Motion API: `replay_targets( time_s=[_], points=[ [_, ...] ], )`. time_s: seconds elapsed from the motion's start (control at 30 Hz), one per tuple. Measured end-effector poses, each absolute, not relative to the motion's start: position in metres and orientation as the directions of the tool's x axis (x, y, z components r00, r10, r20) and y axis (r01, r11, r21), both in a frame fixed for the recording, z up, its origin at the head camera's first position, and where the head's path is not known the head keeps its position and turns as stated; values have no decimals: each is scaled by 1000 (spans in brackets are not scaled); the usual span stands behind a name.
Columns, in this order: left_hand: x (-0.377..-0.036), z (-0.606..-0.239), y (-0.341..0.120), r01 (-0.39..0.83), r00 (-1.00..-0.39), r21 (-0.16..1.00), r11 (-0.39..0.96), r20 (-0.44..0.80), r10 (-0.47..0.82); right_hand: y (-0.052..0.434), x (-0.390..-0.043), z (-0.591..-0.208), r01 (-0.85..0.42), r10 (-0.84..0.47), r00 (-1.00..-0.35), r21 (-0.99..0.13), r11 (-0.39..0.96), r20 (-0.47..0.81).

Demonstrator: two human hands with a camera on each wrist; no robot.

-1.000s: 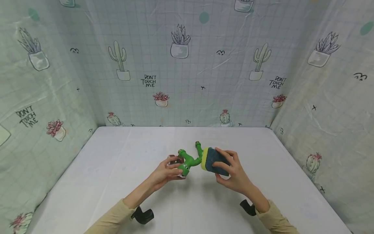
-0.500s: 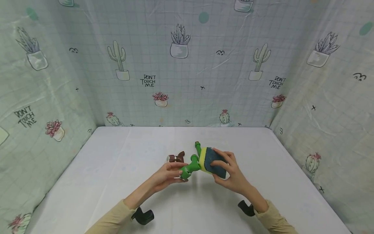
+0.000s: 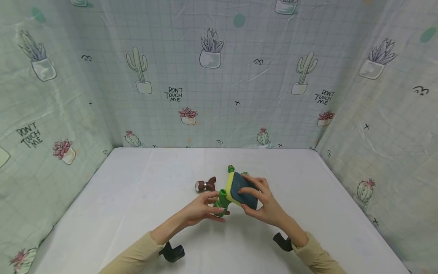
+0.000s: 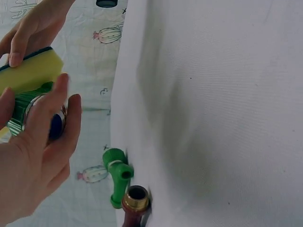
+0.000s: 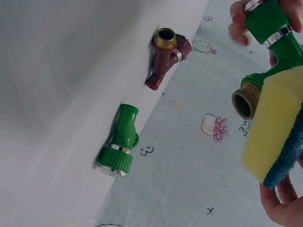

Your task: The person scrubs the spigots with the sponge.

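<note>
Green tap [image 5: 285, 51] — left hand [image 3: 202, 208] around it

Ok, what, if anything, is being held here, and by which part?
The left hand holds a green tap by its ribbed end; the right hand holds a sponge by its edges and blue side.

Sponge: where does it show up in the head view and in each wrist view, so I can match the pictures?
Head: the sponge is right of centre, below mid-height, in the right hand.
Left wrist: the sponge is upper left, mostly yellow, cut by the left edge.
Right wrist: the sponge is at the right edge, around mid-height.
Shared landmark: the brown fitting, partly cut off at left wrist's bottom edge.
</note>
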State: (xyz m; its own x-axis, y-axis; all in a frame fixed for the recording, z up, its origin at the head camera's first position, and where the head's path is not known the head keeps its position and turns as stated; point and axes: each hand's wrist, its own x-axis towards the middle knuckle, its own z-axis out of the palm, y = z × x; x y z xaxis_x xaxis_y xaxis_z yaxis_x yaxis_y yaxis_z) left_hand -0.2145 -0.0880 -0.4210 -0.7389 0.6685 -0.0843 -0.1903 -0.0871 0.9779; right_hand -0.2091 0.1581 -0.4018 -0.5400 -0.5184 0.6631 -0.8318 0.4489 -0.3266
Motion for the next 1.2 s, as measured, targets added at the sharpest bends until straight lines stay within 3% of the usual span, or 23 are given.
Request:
replay_targets(
  time_s=[0.2, 0.47, 0.83, 1.2],
  points=[
    [-211, -422, -88, -174, -775, 985, 19, -149, 614, 159, -209, -399, -815, -545, -563, -310, 489, 622],
    [-213, -424, -90, -183, -810, 983, -19, -140, 570, 164, -214, -396, -823, -593, -536, -214, 527, 601],
    [-212, -424, -94, -191, -841, 982, 10, -169, 513, 178, -215, -401, -792, -606, -569, -174, 585, 555],
    [-213, -421, -98, -116, -849, 993, 8, -103, 518, 184, -218, -402, -799, -620, -594, -290, 527, 512]
  ],
)
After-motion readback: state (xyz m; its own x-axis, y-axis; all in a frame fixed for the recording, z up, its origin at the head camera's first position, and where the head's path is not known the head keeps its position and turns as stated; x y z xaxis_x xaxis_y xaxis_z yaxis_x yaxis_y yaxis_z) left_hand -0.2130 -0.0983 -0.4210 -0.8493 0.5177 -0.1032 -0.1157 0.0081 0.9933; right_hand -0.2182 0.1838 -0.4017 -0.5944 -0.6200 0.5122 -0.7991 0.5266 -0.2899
